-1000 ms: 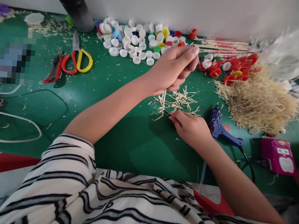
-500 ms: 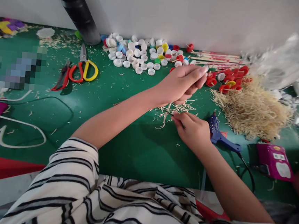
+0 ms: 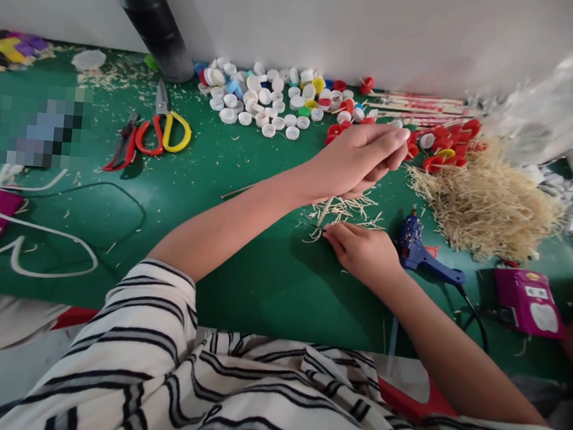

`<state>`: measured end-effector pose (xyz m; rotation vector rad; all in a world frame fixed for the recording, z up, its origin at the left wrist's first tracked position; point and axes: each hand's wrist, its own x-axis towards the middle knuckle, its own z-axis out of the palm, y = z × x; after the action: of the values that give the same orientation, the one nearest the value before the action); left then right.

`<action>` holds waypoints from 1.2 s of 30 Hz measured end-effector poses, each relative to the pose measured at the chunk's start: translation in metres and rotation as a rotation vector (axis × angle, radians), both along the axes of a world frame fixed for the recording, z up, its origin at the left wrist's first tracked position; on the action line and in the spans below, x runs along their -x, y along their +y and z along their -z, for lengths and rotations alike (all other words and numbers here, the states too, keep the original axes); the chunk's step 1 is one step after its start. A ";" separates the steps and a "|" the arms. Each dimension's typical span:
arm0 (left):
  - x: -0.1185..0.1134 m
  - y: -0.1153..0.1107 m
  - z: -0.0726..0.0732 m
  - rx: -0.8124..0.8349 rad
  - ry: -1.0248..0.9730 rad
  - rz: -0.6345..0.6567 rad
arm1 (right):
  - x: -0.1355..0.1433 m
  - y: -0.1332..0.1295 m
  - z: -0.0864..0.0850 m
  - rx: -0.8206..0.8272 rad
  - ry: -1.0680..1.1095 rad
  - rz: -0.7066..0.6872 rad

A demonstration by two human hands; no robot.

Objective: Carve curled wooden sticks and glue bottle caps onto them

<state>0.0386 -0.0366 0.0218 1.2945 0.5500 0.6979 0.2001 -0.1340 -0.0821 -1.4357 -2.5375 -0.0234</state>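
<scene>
While the right hand (image 3: 366, 252) pinches a thin dark tool (image 3: 319, 228) near pale shavings (image 3: 351, 209) | left hand (image 3: 354, 159): grip curled closed, contents unclear | apparently shaving; any stroke needs steadiness

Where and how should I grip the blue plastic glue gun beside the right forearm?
I'd take the middle of the glue gun's slim handle from above, fingers across it. It lies sideways, jutting right from the body. The right forearm crowds the near side, the black cord leaves the handle's end, and the nozzle, possibly hot, points wallward.
</scene>
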 end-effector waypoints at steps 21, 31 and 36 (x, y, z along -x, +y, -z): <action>0.001 0.006 0.005 0.011 -0.065 -0.032 | 0.005 -0.001 -0.006 -0.037 0.082 0.088; -0.001 0.003 0.002 -0.016 -0.050 -0.041 | 0.002 -0.002 -0.005 -0.004 0.049 0.103; 0.003 0.006 0.006 -0.042 -0.054 0.006 | 0.000 -0.005 -0.003 -0.009 0.018 0.090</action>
<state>0.0354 -0.0303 0.0157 1.3119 0.4899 0.7411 0.1998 -0.1392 -0.0786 -1.5386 -2.4541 -0.0367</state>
